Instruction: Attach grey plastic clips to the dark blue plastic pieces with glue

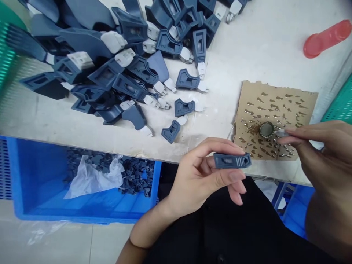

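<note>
Between the thumb and fingers of my left hand (203, 176) is a dark blue-grey plastic part (232, 160) with a slot and ridges, its hollow end facing right. My right hand (327, 146) pinches a small pale piece (282, 133), whose tip is beside a bottle cap (266, 129). The cap lies on a cardboard sheet (247, 99) dotted with shiny brown drops. Left of the cardboard are several similar dark parts with white ends, among them one marked 2 (184, 107).
A heap of dark parts with white tips (132, 73) covers the table's left side. A red tube-like object (327, 38) lies at the upper right. Below the table edge, a blue crate (90, 205) holds small dark pieces and a crumpled white sheet (96, 176). Green baskets (339, 102) flank the table.
</note>
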The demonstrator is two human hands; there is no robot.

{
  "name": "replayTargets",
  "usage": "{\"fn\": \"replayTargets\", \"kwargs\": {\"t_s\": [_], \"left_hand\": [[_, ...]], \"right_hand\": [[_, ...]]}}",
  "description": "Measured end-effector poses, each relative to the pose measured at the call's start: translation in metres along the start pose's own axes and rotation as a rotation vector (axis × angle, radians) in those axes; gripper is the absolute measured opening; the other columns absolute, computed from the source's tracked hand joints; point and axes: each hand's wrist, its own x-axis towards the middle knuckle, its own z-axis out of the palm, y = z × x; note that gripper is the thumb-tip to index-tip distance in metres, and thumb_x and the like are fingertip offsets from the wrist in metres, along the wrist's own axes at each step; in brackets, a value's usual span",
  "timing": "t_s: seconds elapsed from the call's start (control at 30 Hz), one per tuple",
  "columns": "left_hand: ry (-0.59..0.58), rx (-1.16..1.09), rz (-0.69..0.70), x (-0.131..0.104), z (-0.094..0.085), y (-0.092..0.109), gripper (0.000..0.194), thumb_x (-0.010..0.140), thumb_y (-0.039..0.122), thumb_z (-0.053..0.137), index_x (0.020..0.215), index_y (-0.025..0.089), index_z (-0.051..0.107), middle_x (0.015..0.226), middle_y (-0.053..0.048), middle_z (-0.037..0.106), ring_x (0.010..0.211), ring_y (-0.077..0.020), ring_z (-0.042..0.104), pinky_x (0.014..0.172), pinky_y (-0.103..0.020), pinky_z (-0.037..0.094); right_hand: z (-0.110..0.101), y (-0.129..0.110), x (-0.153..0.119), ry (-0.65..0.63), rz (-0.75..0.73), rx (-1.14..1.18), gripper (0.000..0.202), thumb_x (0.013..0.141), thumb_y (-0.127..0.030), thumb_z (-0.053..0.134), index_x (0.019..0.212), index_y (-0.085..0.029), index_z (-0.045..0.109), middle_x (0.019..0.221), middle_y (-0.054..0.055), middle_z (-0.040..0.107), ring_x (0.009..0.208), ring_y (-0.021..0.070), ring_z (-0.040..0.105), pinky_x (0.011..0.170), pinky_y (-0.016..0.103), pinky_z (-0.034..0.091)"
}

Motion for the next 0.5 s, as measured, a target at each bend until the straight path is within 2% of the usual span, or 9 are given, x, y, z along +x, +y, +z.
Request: {"fn": "replayTargets", "kwargs": {"t_s": [0.07,0.13,0.3,0.4,0.5], "left_hand": [[0.006,0.011,0.006,-0.0016,0.0000,-0.0011,0.017,0.090,0.012,0.073,0.104,0.021,0.071,0.099,-0.001,0.070,0.063,-0.0085,0.073,0.055,-0.013,0.060],[0.049,0.059,0.035,-0.0015,0.0003,-0.0027,0.015,0.088,0.014,0.076,0.101,0.019,0.071,0.089,0.000,0.070,0.066,-0.0102,0.074,0.060,-0.015,0.062],[0.079,0.242,0.165,0.0030,-0.0003,-0.0029,0.027,0.075,0.006,0.085,0.095,0.019,0.075,0.098,-0.001,0.070,0.076,-0.0092,0.072,0.069,-0.018,0.062],[0.098,0.327,0.225,0.0056,-0.0012,-0.0011,0.031,0.069,0.010,0.091,0.094,0.019,0.075,0.094,-0.001,0.071,0.086,-0.0123,0.072,0.077,-0.020,0.063],[0.110,0.347,0.255,0.0072,-0.0010,0.0002,0.031,0.069,0.016,0.093,0.094,0.020,0.075,0.093,-0.001,0.071,0.086,-0.0127,0.072,0.077,-0.020,0.063]], "right_hand": [[0.0033,-0.0009,0.0007,0.006,-0.102,-0.008,0.032,0.070,-0.009,0.090,0.094,-0.026,0.078,0.087,0.001,0.077,0.080,0.0169,0.071,0.066,0.031,0.052],[0.0055,0.0002,-0.0002,0.008,-0.112,-0.008,0.034,0.067,-0.007,0.091,0.092,-0.026,0.077,0.087,0.000,0.077,0.081,0.0187,0.073,0.068,0.033,0.054],[0.0080,0.0049,-0.0026,0.023,-0.150,-0.004,0.039,0.063,-0.004,0.092,0.091,-0.028,0.077,0.087,-0.001,0.077,0.082,0.0198,0.074,0.069,0.032,0.056],[0.0093,0.0060,-0.0027,0.017,-0.160,-0.027,0.042,0.063,-0.004,0.092,0.094,-0.028,0.077,0.088,-0.001,0.077,0.083,0.0201,0.074,0.070,0.032,0.056],[0.0095,0.0043,-0.0026,0.020,-0.168,-0.027,0.041,0.061,-0.002,0.091,0.091,-0.026,0.076,0.086,-0.001,0.077,0.082,0.0197,0.074,0.068,0.032,0.056]]}}
